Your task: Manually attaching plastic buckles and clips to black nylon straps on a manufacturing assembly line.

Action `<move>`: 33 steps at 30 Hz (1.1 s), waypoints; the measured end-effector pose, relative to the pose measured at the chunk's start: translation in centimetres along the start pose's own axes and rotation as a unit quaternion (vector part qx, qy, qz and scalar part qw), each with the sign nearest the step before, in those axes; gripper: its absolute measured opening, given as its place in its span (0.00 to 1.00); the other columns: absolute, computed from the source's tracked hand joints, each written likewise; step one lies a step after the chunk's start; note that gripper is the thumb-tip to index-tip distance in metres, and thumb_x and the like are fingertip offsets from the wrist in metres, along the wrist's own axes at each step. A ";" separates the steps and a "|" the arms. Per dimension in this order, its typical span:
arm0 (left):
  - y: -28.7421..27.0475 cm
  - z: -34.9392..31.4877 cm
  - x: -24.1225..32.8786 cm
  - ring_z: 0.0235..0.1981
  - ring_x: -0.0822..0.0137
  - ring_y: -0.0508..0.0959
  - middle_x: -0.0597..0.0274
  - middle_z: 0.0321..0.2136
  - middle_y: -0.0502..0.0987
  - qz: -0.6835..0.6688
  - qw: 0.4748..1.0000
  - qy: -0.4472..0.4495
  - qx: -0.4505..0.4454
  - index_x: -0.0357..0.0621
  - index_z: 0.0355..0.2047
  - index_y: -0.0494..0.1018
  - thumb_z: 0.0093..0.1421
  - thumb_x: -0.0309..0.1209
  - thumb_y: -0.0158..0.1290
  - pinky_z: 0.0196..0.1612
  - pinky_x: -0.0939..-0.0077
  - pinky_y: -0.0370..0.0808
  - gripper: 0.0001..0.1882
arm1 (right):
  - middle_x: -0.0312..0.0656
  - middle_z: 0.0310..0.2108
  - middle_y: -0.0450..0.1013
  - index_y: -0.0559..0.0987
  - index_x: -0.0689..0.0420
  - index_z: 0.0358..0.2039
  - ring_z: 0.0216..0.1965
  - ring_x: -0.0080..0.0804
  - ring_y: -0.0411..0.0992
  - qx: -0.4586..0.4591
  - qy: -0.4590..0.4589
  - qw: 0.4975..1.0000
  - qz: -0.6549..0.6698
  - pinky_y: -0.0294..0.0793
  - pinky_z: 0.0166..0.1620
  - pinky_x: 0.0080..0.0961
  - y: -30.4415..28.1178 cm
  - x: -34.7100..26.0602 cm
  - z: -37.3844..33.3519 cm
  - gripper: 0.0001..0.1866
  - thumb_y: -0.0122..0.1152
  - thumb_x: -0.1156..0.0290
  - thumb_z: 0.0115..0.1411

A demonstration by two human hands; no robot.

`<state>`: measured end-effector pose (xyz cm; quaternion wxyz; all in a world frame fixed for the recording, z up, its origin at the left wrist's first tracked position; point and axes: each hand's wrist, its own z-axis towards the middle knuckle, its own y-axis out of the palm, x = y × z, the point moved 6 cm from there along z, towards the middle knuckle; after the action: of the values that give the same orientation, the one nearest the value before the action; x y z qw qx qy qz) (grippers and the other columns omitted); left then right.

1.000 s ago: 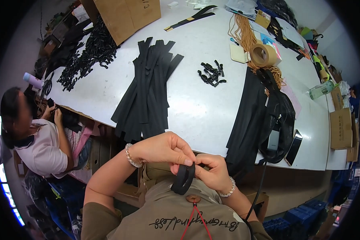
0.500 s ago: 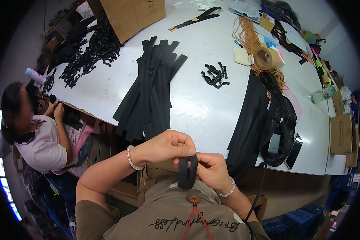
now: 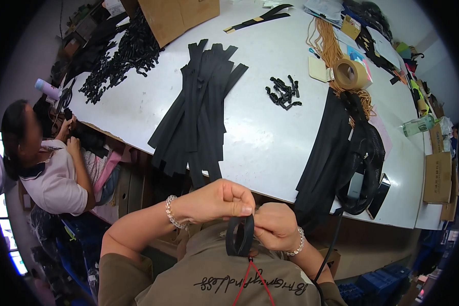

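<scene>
A black zipper tape, bent into a loop, hangs between my hands in front of my shirt. My left hand pinches its upper end between thumb and fingers. Close against it, my right hand is closed on the same tape with its fingers curled in. The ends of the tape are hidden by my fingers. Beyond my hands, a fanned bundle of black zipper tapes overhangs the table's near edge. A small group of black zipper pulls lies to its right.
On the white table are a large heap of black pulls, a cardboard box, a tape roll, orange cords, more black tapes, a black bag and a phone. A co-worker sits at left.
Both my hands have come slightly lower with the looped tape, and the right hand's fingers have curled in more. The table shifts a little in view. The co-worker's hands have moved slightly.
</scene>
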<state>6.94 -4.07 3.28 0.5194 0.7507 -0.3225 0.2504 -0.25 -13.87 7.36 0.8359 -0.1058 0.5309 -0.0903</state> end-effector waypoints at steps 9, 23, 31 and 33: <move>-0.1 -0.3 1.4 0.24 0.79 0.76 0.62 0.28 0.77 0.016 0.998 -0.059 -0.028 0.35 0.35 0.71 0.61 0.31 0.50 0.28 0.87 0.75 0.10 | 0.41 0.21 0.71 0.75 0.63 0.29 0.22 0.28 0.70 0.031 0.202 0.974 0.099 0.67 0.27 0.20 -0.1 1.9 -0.8 0.04 0.55 0.77 0.54; -0.9 0.4 0.7 0.17 0.84 0.68 0.69 0.22 0.73 0.019 0.996 0.019 0.079 0.41 0.28 0.69 0.63 0.33 0.48 0.21 0.93 0.65 0.10 | 0.33 0.21 0.72 0.76 0.66 0.27 0.22 0.13 0.66 0.042 0.362 0.884 0.293 0.66 0.25 0.10 1.5 4.0 -1.3 0.06 0.55 0.77 0.58; -1.4 0.8 1.8 0.21 0.85 0.66 0.72 0.23 0.73 0.035 0.994 0.063 0.081 0.44 0.29 0.71 0.63 0.34 0.47 0.24 0.90 0.64 0.09 | 0.42 0.20 0.71 0.77 0.63 0.29 0.20 0.29 0.70 0.070 0.150 0.985 0.057 0.66 0.25 0.21 -0.3 2.4 0.5 0.05 0.56 0.81 0.50; -2.8 0.7 1.8 0.17 0.86 0.63 0.72 0.21 0.70 0.054 0.983 0.068 0.162 0.42 0.27 0.69 0.62 0.33 0.49 0.21 0.93 0.60 0.09 | 0.42 0.20 0.70 0.77 0.62 0.29 0.19 0.32 0.68 0.032 0.076 0.996 0.038 0.65 0.23 0.23 -0.1 1.1 0.8 0.05 0.56 0.81 0.49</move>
<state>10.28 -4.48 2.61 0.3976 0.7874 -0.2815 0.3777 0.92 -14.20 6.75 0.7987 -0.0515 0.5936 -0.0839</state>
